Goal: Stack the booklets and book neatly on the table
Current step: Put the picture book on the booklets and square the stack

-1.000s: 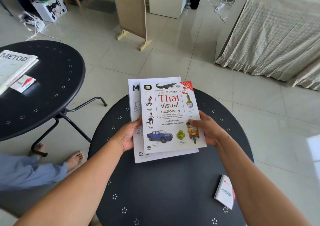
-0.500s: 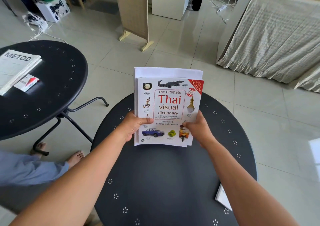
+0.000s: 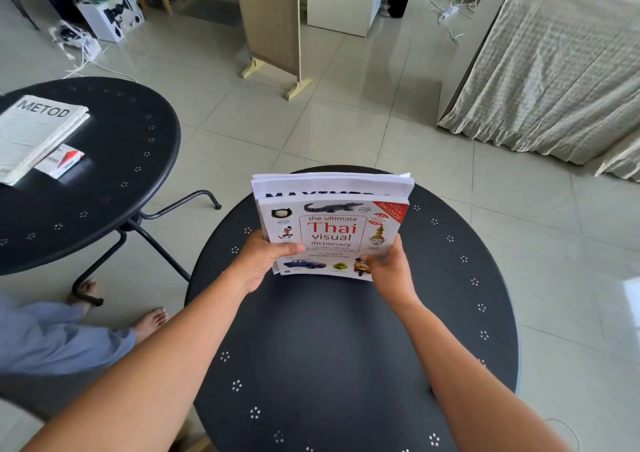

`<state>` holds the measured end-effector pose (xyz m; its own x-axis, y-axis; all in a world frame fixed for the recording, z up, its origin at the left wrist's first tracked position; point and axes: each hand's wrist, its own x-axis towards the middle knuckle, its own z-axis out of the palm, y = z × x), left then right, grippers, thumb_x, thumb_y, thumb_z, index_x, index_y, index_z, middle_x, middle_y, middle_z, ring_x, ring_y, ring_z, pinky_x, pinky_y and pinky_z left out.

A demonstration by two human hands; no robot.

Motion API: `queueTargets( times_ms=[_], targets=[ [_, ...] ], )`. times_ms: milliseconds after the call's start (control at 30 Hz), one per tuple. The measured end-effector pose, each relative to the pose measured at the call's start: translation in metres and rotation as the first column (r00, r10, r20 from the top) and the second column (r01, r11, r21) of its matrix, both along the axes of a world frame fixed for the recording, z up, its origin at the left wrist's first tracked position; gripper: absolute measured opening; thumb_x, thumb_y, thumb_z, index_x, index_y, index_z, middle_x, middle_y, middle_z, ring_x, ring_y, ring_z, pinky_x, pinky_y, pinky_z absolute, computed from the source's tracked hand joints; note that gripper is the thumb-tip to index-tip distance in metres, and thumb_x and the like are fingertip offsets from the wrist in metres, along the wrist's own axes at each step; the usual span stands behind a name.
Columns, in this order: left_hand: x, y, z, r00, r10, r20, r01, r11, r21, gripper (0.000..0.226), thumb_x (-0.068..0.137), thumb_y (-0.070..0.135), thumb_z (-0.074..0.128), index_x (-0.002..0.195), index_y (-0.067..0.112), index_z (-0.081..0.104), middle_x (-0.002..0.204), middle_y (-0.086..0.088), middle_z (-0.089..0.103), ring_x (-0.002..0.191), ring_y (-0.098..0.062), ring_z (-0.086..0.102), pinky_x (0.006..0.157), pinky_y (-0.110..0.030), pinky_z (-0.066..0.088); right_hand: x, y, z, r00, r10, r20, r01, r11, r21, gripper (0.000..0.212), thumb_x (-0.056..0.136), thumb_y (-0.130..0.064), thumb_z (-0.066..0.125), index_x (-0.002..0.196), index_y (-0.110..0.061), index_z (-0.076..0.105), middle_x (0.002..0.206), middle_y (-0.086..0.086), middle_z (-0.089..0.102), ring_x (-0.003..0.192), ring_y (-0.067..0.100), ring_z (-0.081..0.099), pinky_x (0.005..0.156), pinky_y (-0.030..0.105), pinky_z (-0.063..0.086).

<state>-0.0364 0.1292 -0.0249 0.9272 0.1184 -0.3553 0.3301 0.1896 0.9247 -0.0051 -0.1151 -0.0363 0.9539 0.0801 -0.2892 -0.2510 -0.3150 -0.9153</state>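
Observation:
The white Thai visual dictionary book (image 3: 334, 233) lies on top of a thick white booklet (image 3: 332, 186) whose top edge and black title show behind it. The pair is tilted up on its lower edge over the round black table (image 3: 332, 358). My left hand (image 3: 265, 259) grips the pile's left edge with the thumb on the cover. On the right edge my right hand (image 3: 389, 264) holds the same pile.
A second black round table (image 3: 114, 160) stands to the left with a METOD booklet (image 3: 36, 133) and a small red-and-white booklet (image 3: 62, 160) on it. A person's bare feet (image 3: 149, 321) rest on the tiled floor between the tables. A cloth-covered piece of furniture (image 3: 554, 70) stands at right.
The book and booklet were lying flat and askew; both hands have raised them upright on their lower edge and squared the edges. The small booklet at the table's right edge is now out of sight.

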Motion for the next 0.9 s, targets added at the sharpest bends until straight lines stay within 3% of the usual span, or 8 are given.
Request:
queueTargets(
  times_ms=[100, 200, 400, 567, 767, 900],
  targets=[
    [-0.002, -0.002, 0.003, 0.999, 0.019, 0.049, -0.017, 0.999, -0.052, 0.065, 0.051, 0.030, 0.093, 0.111, 0.015, 0.072, 0.111, -0.004, 0.076, 0.104, -0.019, 0.072, 0.078, -0.026, 0.059, -0.004, 0.000, -0.002, 0.999, 0.021, -0.028, -0.020, 1.000, 0.019, 0.053, 0.088, 0.003, 0.056, 0.124, -0.036, 0.047, 0.114, -0.016, 0.067, 0.113, 0.011, 0.062, 0.097, 0.044, 0.054],
    [-0.002, -0.006, 0.005, 0.996, 0.053, 0.068, -0.050, 0.997, -0.056, 0.070, 0.051, 0.032, 0.093, 0.115, 0.015, 0.070, 0.114, -0.005, 0.075, 0.106, -0.020, 0.071, 0.078, -0.026, 0.059, -0.004, -0.002, -0.005, 0.999, 0.020, -0.041, -0.019, 1.000, 0.023, 0.051, 0.089, 0.002, 0.059, 0.129, -0.028, 0.049, 0.118, -0.013, 0.067, 0.114, 0.012, 0.063, 0.100, 0.044, 0.052],
    [-0.007, -0.012, -0.006, 0.997, 0.078, 0.003, -0.078, 0.997, 0.027, 0.048, 0.064, 0.004, 0.084, 0.108, 0.016, 0.071, 0.104, -0.001, 0.078, 0.100, -0.022, 0.073, 0.085, -0.036, 0.057, -0.005, -0.008, -0.012, 0.992, 0.092, -0.081, -0.096, 0.995, -0.038, 0.048, 0.091, 0.003, 0.052, 0.124, -0.032, 0.052, 0.118, -0.012, 0.068, 0.117, 0.016, 0.061, 0.103, 0.044, 0.049],
    [-0.013, -0.012, -0.010, 0.997, 0.051, -0.051, -0.049, 0.998, 0.029, 0.042, 0.069, -0.003, 0.080, 0.104, 0.018, 0.073, 0.099, 0.003, 0.079, 0.096, -0.016, 0.074, 0.083, -0.031, 0.056, -0.012, -0.008, -0.016, 0.990, 0.129, -0.062, -0.136, 0.983, -0.125, 0.054, 0.093, 0.000, 0.047, 0.124, -0.043, 0.046, 0.104, -0.033, 0.062, 0.104, 0.004, 0.061, 0.093, 0.031, 0.047],
    [-0.020, -0.005, -0.011, 0.996, 0.002, -0.087, 0.000, 1.000, 0.018, 0.043, 0.069, -0.006, 0.079, 0.109, 0.010, 0.073, 0.108, -0.006, 0.077, 0.103, -0.022, 0.071, 0.089, -0.035, 0.054, -0.013, -0.023, -0.015, 0.990, 0.135, -0.051, -0.139, 0.986, -0.094, 0.049, 0.087, 0.001, 0.061, 0.124, -0.031, 0.055, 0.111, -0.011, 0.072, 0.107, 0.012, 0.067, 0.095, 0.041, 0.055],
    [-0.022, -0.004, -0.009, 0.995, -0.019, -0.096, 0.020, 1.000, 0.009, 0.040, 0.070, -0.005, 0.079, 0.104, 0.016, 0.075, 0.107, -0.003, 0.078, 0.102, -0.019, 0.072, 0.089, -0.033, 0.053, 0.000, -0.024, -0.007, 0.981, 0.168, -0.101, -0.178, 0.978, -0.108, 0.033, 0.082, -0.004, 0.071, 0.105, -0.028, 0.067, 0.118, 0.001, 0.067, 0.110, 0.020, 0.064, 0.101, 0.045, 0.051]
  ],
)
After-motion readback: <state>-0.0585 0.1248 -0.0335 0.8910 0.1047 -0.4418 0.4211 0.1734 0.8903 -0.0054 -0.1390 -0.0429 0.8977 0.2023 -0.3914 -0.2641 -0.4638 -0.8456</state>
